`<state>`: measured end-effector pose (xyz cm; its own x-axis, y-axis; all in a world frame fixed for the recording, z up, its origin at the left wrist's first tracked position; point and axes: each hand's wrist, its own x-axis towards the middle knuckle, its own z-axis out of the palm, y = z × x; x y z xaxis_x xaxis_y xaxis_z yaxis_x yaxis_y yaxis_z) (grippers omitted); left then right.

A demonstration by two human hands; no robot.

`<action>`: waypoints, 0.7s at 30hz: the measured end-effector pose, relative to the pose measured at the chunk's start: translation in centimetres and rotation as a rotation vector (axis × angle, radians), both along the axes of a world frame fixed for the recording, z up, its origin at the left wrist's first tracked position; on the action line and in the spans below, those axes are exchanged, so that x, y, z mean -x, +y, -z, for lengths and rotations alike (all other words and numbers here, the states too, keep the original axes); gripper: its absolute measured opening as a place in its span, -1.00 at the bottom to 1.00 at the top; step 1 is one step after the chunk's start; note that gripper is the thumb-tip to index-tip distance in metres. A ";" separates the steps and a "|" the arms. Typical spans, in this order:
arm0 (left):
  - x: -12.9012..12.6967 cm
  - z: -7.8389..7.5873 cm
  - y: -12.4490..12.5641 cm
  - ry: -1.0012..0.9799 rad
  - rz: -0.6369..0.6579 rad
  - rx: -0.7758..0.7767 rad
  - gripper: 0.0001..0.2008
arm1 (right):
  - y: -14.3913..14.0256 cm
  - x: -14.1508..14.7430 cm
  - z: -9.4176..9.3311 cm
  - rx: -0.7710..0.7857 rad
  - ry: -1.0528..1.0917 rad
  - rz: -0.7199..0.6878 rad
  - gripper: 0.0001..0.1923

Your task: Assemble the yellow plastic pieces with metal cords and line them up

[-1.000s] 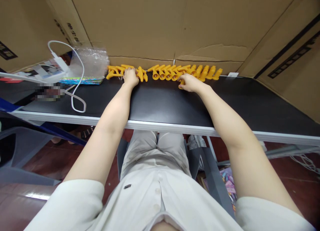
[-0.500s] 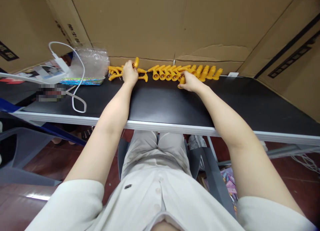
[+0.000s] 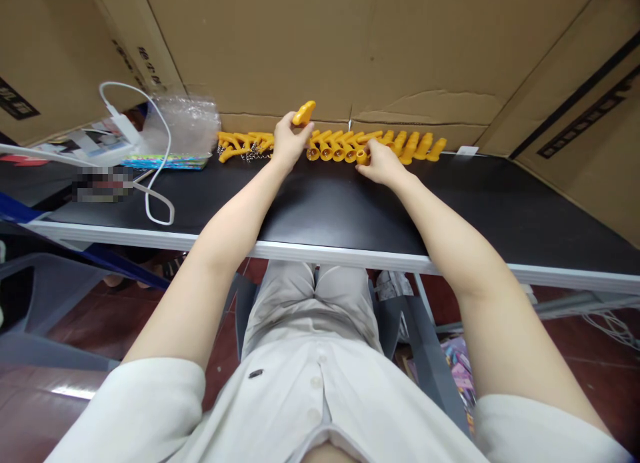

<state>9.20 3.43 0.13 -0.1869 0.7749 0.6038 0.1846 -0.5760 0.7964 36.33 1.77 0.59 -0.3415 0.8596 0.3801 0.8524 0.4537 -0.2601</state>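
Left hand [image 3: 289, 144], fingers holding a yellow piece [image 3: 305, 113] at one o'clock; right hand [image 3: 383, 163], fingers holding a tube [image 3: 362, 160] at nine.

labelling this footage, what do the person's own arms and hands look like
The left hand and right hand are bare, with no gloves, watch or bracelet visible. The left sleeve and right sleeve are short, plain and off-white, ending above the elbows.

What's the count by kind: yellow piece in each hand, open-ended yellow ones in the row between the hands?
Yellow piece in the left hand: 1
Open-ended piece in the right hand: 1
Row pieces, open ends facing the camera: 4
Total: 6
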 end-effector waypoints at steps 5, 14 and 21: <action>-2.5 -1.3 -2.7 -0.206 0.127 0.233 -0.61 | 0.2 0.0 0.0 -0.105 -0.105 -0.116 -0.65; -2.8 -2.4 -3.9 -0.333 0.184 0.296 -0.63 | -0.9 1.1 -0.4 -0.155 -0.100 -0.283 -0.62; -3.7 -2.5 -5.2 -0.398 0.202 0.339 -0.72 | -2.1 1.7 -1.0 -0.136 -0.130 -0.219 -0.68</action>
